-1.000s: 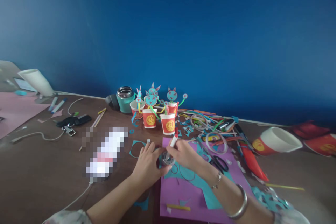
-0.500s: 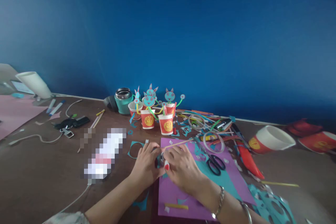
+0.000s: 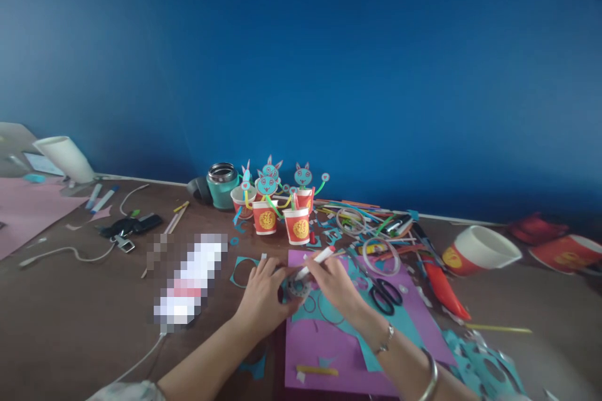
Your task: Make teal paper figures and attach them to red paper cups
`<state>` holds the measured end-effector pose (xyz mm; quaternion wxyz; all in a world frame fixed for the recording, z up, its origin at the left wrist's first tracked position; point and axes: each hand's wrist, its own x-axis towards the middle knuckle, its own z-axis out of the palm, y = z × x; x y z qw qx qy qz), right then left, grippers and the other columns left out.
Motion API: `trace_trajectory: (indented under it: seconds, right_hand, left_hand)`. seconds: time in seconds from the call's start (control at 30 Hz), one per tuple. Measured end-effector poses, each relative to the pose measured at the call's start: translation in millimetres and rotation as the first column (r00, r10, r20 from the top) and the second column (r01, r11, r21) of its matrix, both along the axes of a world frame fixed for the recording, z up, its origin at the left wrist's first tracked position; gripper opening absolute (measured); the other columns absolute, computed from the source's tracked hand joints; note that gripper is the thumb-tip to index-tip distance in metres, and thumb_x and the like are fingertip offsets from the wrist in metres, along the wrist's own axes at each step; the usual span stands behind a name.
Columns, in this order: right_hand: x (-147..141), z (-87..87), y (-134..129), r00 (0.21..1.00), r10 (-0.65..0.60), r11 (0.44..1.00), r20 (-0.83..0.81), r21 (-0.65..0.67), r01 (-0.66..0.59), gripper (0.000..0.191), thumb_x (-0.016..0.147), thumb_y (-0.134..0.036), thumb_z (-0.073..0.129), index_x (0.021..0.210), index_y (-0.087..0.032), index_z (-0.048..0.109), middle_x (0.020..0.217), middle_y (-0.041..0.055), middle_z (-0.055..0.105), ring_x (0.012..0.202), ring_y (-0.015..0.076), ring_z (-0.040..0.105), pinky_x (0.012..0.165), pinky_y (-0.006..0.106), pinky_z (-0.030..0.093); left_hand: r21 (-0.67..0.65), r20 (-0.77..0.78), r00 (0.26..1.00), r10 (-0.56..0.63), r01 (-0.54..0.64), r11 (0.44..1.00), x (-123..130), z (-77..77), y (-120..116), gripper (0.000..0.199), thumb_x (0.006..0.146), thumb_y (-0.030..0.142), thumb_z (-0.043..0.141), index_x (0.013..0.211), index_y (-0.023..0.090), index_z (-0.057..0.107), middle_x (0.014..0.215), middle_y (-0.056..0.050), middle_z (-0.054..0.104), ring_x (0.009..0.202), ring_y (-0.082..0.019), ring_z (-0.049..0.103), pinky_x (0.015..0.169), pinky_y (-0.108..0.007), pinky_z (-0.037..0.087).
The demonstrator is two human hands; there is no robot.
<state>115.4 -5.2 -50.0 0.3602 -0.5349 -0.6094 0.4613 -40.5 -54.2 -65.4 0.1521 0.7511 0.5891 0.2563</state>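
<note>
My left hand [image 3: 266, 291] curls around a small round grey patterned ring [image 3: 299, 288], pressing it against a teal paper sheet [image 3: 376, 338]. In my right hand [image 3: 335, 282] is a white marker with a red end [image 3: 316, 262], its lower tip at the ring's edge. Circle outlines show on the teal sheet beside the ring. Beneath it lies a purple sheet [image 3: 320, 351]. Black-handled scissors [image 3: 385, 296] rest on the papers to the right of my right hand.
Behind my hands stand red-and-white paper cups [image 3: 297, 225] with teal cat-faced figures, beside a teal flask [image 3: 222, 187]. Pipe cleaners, clear tape rolls [image 3: 380, 255] and teal scraps [image 3: 484, 360] lie to the right. Keys [image 3: 125, 241] and a blurred-out object with a cable [image 3: 188, 282] lie left.
My right hand has drawn back slightly and turned the marker, so its red end now points up and right. The ring and the drawn circles have come into view.
</note>
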Motion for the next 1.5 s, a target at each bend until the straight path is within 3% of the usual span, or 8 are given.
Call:
trace_trajectory:
  seconds: [0.27, 0.67, 0.9, 1.1, 1.17, 1.3, 1.37, 1.5]
  right_hand:
    - [47.3, 0.7, -5.8, 0.828, -0.414, 0.908, -0.379, -0.102, 0.407, 0.024, 0.069, -0.041, 0.062, 0.071, -0.017, 0.063, 0.059, 0.0007, 0.060, 0.059, 0.0173, 0.056, 0.059, 0.028, 0.045]
    - [60.1, -19.9, -20.1, 0.833, -0.386, 0.910, -0.397, -0.016, 0.414, 0.026, 0.076, -0.045, 0.057, 0.072, -0.019, 0.060, 0.062, 0.0026, 0.061, 0.060, 0.0191, 0.057, 0.056, 0.031, 0.046]
    - [56.8, -18.9, -18.7, 0.806, -0.332, 0.908, -0.491, 0.064, 0.413, 0.031, 0.072, -0.049, 0.062, 0.075, -0.019, 0.059, 0.061, -0.0004, 0.056, 0.058, 0.0159, 0.052, 0.053, 0.026, 0.040]
    - [57.8, -18.7, -18.5, 0.807, -0.335, 0.879, -0.485, 0.146, 0.453, 0.035, 0.070, -0.053, 0.061, 0.072, -0.018, 0.057, 0.058, -0.0012, 0.053, 0.056, 0.0149, 0.049, 0.052, 0.025, 0.037]
    - [59.6, -19.0, -18.2, 0.812, -0.348, 0.875, -0.469, 0.148, 0.461, 0.035, 0.071, -0.053, 0.060, 0.074, -0.018, 0.058, 0.058, -0.0015, 0.053, 0.055, 0.0142, 0.047, 0.050, 0.024, 0.036]
    - [62.0, -22.5, -16.4, 0.815, -0.345, 0.877, -0.465, 0.151, 0.457, 0.032, 0.074, -0.050, 0.059, 0.076, -0.017, 0.057, 0.057, -0.0020, 0.052, 0.050, 0.0118, 0.043, 0.046, 0.022, 0.033]
    - [62.3, -23.5, -15.6, 0.811, -0.346, 0.882, -0.472, 0.133, 0.453, 0.032, 0.075, -0.049, 0.059, 0.078, -0.017, 0.058, 0.058, -0.0016, 0.053, 0.050, 0.0114, 0.043, 0.045, 0.022, 0.033]
    - [63.8, -20.8, -14.6, 0.756, -0.381, 0.855, -0.532, 0.108, 0.507, 0.033, 0.075, -0.047, 0.060, 0.091, -0.018, 0.058, 0.063, -0.0014, 0.056, 0.051, 0.0115, 0.045, 0.046, 0.022, 0.037]
  left_hand:
    - [0.130, 0.115, 0.987, 0.111, -0.126, 0.983, -9.1, -7.6, 8.0, 0.027, 0.072, 0.032, 0.062, 0.097, 0.022, 0.060, 0.097, -0.006, 0.063, 0.094, -0.025, 0.057, 0.082, -0.041, 0.043]
    - [0.159, -0.116, 0.899, 0.422, -0.403, 0.901, -30.6, -9.8, 10.0, 0.031, 0.080, 0.023, 0.050, 0.111, 0.020, 0.050, 0.113, -0.009, 0.061, 0.102, -0.029, 0.055, 0.080, -0.042, 0.044]
    - [0.383, -0.319, 0.939, 0.130, 0.002, 0.924, 15.0, 25.5, 23.9, 0.029, 0.081, 0.010, 0.047, 0.103, 0.023, 0.059, 0.117, -0.008, 0.058, 0.109, -0.026, 0.051, 0.087, -0.041, 0.043]
    - [0.343, -0.718, 0.694, -0.044, 0.409, 0.846, 65.4, 24.6, 97.7, 0.028, 0.082, 0.011, 0.046, 0.106, 0.009, 0.062, 0.120, -0.018, 0.059, 0.120, -0.029, 0.044, 0.103, -0.055, 0.026]
    - [0.201, -0.812, 0.577, -0.091, 0.422, 0.884, 73.4, 18.8, 115.1, 0.021, 0.079, 0.014, 0.053, 0.093, 0.008, 0.067, 0.098, -0.018, 0.068, 0.108, -0.032, 0.052, 0.102, -0.062, 0.020]
    - [0.106, -0.832, 0.533, -0.156, 0.429, 0.897, 78.8, 15.4, 123.8, 0.007, 0.069, 0.015, 0.064, 0.067, 0.013, 0.070, 0.064, -0.011, 0.067, 0.080, -0.028, 0.059, 0.101, -0.064, 0.018]
    - [0.117, -0.813, 0.558, -0.167, 0.437, 0.892, 77.6, 20.6, 120.4, 0.007, 0.069, 0.013, 0.063, 0.070, 0.014, 0.070, 0.070, -0.012, 0.067, 0.083, -0.028, 0.058, 0.101, -0.062, 0.020]
    - [0.317, -0.298, 0.941, -0.163, 0.258, 0.913, 70.8, 34.5, 106.6, 0.018, 0.078, 0.009, 0.051, 0.082, 0.015, 0.068, 0.086, -0.012, 0.065, 0.091, -0.026, 0.056, 0.094, -0.049, 0.035]
